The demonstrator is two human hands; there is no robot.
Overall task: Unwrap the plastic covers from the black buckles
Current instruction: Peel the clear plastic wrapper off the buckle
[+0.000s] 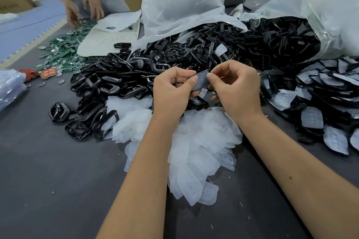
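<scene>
Buckle (202, 81), seemingly still covered, pinched between left hand (172, 91), right hand (236, 87) fingers.

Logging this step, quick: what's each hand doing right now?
Left hand: closed, pinching the covered buckle.
Right hand: closed, pinching the same buckle's other end.

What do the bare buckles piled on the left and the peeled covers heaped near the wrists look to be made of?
Bare buckles: apparently glossy black hard plastic, judging by sharp highlights along the rims. Peeled covers: thin, translucent, milky soft plastic film; the dark table shows faintly through single layers, and some carry moulded round dimples.
</scene>
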